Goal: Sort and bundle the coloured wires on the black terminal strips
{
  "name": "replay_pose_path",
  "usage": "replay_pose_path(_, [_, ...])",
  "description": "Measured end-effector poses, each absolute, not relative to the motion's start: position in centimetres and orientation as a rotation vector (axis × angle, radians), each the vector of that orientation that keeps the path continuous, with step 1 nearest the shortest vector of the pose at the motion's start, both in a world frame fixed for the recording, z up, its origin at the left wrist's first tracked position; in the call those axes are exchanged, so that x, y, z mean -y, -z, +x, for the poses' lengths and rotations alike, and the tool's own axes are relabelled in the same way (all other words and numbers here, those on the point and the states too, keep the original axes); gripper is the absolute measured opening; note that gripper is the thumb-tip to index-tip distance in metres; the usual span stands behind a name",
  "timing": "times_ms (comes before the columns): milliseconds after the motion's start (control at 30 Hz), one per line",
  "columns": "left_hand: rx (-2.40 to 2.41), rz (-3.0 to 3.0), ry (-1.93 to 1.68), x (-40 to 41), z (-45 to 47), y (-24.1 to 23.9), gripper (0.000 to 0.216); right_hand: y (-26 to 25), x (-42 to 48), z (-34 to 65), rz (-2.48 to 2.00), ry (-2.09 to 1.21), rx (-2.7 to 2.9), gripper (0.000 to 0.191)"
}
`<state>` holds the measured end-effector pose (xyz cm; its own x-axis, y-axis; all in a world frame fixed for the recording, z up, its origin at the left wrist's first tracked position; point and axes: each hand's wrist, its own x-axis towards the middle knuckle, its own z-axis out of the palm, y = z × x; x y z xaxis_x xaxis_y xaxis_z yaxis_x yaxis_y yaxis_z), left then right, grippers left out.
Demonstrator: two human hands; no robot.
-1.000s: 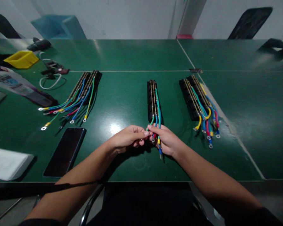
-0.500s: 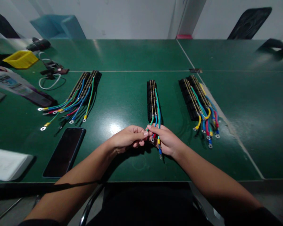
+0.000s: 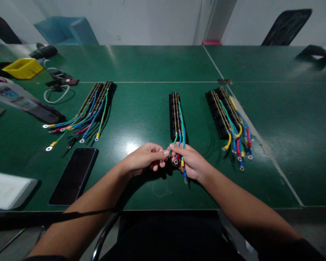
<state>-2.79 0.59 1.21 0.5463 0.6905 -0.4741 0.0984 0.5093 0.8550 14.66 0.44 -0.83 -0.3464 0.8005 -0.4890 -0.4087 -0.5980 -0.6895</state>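
Note:
A black terminal block with brass strips lies in the middle of the table. Green and blue wires run from it toward me and end in ring lugs. My left hand is closed in a pinch on the end of the leftmost green wire; its lug is mostly covered by the fingers. My right hand grips that same wire between thumb and forefinger, closer to the block. Other wires cross over the right hand's fingers, with a blue-sleeved ring lug hanging lowest.
Wired terminal blocks lie at the left and the right. A phone, a white box, a bottle, a yellow bin and a coiled cable occupy the left side.
My left hand has shifted slightly left, and its thumb is a little farther from the right thumb. The right hand and the terminal block look nearly unmoved.

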Motion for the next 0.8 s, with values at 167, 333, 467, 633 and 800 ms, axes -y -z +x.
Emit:
replay_pose_path(167, [-0.95, 1.026, -0.427, -0.53, -3.14, -1.75, 0.03, 0.57, -0.42, 14.63, -1.091, -1.991, 0.635, 0.017])
replay_pose_path(333, [-0.897, 0.974, -0.409, -0.61, -3.24, -1.8, 0.024, 0.44, -0.34, 14.74, -1.076, -2.017, 0.683, 0.018])
replay_pose_path(467, [-0.895, 0.999, -0.421, -0.59, -3.24, -1.8, 0.022, 0.42, -0.25, 14.7, -1.077, -2.0, 0.698, 0.021])
replay_pose_path(633, [-0.978, 1.262, -0.458, -0.52, -3.31, -2.11, 0.025, 0.55, -0.12, 14.43, -1.104, -1.92, 0.733, 0.026])
replay_pose_path(800, [-0.984, 1.493, -0.538, -0.44, -3.74, -2.26, 0.034, 0.2, 0.1, 14.04, -1.164, -1.866, 0.712, 0.026])
